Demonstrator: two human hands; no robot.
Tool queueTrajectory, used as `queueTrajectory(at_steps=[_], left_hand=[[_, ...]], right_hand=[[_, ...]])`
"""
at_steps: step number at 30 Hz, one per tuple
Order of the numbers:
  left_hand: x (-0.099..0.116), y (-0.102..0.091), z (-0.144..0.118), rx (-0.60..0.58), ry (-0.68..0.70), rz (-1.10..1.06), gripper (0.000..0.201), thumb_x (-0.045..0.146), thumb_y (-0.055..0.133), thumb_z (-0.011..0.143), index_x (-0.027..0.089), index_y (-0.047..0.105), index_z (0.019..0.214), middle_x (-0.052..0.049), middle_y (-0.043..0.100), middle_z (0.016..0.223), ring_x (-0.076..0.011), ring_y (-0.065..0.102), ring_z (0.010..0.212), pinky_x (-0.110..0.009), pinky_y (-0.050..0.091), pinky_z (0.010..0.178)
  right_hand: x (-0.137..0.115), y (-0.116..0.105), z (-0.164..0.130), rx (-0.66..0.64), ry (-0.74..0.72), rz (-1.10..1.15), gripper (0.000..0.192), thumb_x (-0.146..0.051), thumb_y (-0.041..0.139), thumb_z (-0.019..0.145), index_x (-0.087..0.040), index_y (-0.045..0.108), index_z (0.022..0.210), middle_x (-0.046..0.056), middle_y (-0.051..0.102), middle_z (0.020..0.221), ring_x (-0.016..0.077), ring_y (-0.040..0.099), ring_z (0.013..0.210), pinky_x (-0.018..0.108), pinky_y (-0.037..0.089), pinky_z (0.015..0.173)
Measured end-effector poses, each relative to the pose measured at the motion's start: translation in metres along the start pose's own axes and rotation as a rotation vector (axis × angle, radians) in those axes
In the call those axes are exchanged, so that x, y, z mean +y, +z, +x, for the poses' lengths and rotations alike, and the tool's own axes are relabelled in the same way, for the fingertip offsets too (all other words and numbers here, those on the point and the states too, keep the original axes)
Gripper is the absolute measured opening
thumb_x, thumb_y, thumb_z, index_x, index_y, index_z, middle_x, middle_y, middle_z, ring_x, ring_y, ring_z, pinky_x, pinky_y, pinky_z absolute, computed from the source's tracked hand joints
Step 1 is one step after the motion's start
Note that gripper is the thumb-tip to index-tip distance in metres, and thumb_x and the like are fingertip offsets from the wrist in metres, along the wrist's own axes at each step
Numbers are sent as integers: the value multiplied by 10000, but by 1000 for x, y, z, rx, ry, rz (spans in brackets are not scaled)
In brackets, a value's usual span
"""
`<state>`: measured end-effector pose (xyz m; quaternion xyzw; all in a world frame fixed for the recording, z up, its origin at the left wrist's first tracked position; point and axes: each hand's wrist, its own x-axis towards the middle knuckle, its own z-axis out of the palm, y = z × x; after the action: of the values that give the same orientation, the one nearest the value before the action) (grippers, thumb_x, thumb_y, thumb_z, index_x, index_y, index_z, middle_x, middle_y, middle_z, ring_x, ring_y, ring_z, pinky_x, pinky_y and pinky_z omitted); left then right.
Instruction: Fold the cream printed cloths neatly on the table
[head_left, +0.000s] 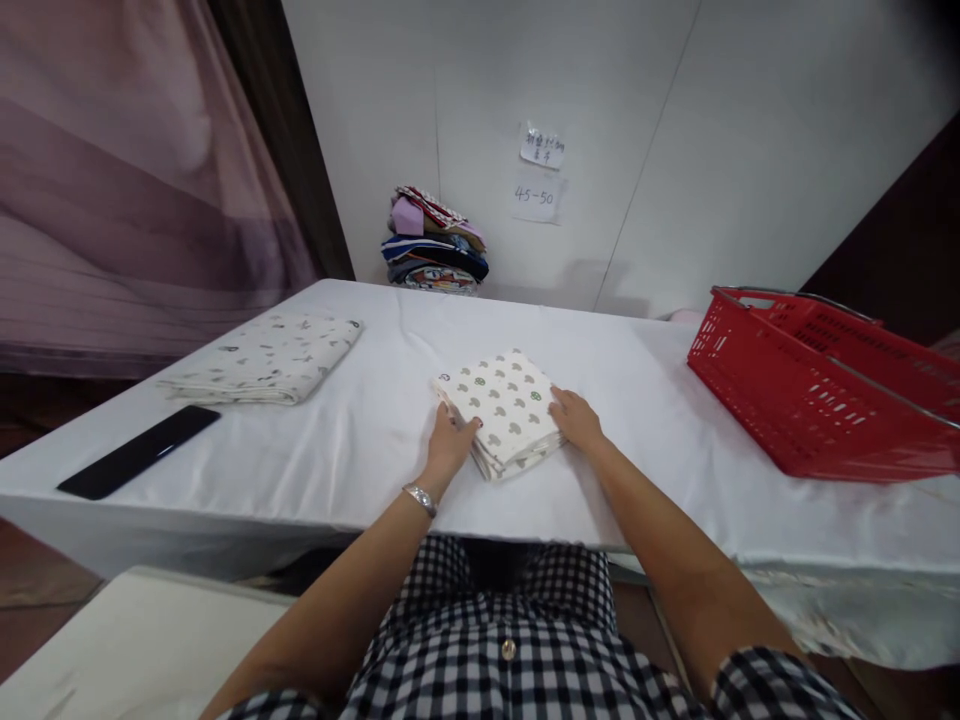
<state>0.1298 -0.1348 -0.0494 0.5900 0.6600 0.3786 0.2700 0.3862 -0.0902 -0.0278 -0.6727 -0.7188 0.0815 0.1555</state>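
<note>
The small folded white cotton cloth printed with grey trees point(504, 411) lies mid-bench on the white-draped bench point(360, 440). Left hand point(450, 443) and right hand point(576, 418) press flat on its sides, neither grip clenched. It looks soft, light and floppy, best lifted from beneath both edges.

Both hands, L point(450, 440) & R point(576, 418), flat on folded printed cloth point(504, 408) (white tbl point(360, 440)).

The red basket point(825, 395) runs off the right edge; the wall notes' point(540, 172) handwriting is illegible.
</note>
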Motion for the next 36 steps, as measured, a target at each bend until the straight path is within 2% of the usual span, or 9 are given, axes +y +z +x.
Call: queueTrajectory(at_steps=[4,11,17,20,24,27,29,32,36], left_hand=[[9,-1,20,20,-52,-260,490,245,520,797,202,424,1276,-83,591,1258,-190,597,1073,-337,473,933],[9,-17,57,-3,-83,-204,450,211,537,756,169,539,1203,-80,623,1219,-215,597,1075,-339,462,941],[-6,-21,29,5,-86,-162,465,301,565,786,185,520,1234,-83,602,1255,-220,576,1114,-349,443,969],[-14,-25,12,8,-104,-252,523,271,580,787,170,472,1288,-105,544,1327,-210,551,1160,-346,430,1003],[-23,-34,-3,15,-132,-319,521,252,593,780,177,484,1284,-112,571,1287,-209,579,1115,-356,488,943],[-27,-41,-12,19,-118,-308,480,257,559,788,164,509,1256,-99,646,1140,-197,625,1007,-360,522,882],[-26,-45,-20,48,-45,-252,445,283,539,795,178,533,1228,-89,634,1147,-198,623,1002,-364,525,877],[-20,-46,-33,97,195,-70,355,297,519,818,236,586,1161,-56,551,1294,-208,526,1171,-377,468,980],[-9,-43,-40,-35,420,233,304,306,530,839,269,619,1128,-36,512,1355,-231,423,1274,-445,352,1083]], right_hand=[[-16,6,-22,-9,91,-17,500,-378,318,924,-234,400,1396,91,468,1374,271,484,1193,385,406,950],[-28,20,-86,27,-26,31,560,-534,340,920,-245,406,1395,122,404,1419,298,374,1302,431,363,998],[-29,7,-85,41,-65,2,533,-500,359,923,-219,452,1366,130,323,1479,304,303,1349,470,316,1036],[-40,4,-80,106,-214,-67,517,-465,367,928,-195,455,1361,118,263,1512,300,199,1393,487,242,1076],[-54,11,-79,5,-469,-95,490,-430,379,932,-213,447,1366,96,380,1458,266,278,1362,465,196,1097],[-56,18,-81,1,-510,-104,491,-430,389,929,-213,448,1366,94,395,1450,267,302,1345,470,181,1095],[-54,21,-82,22,-503,-97,486,-431,389,930,-211,460,1357,91,399,1448,264,307,1341,460,185,1092],[-52,22,-81,33,-504,-76,455,-418,378,939,-210,500,1324,85,433,1424,251,331,1325,436,206,1082],[-51,19,-79,22,-502,-36,401,-383,370,952,-223,552,1272,67,491,1375,234,379,1286,403,264,1047]])
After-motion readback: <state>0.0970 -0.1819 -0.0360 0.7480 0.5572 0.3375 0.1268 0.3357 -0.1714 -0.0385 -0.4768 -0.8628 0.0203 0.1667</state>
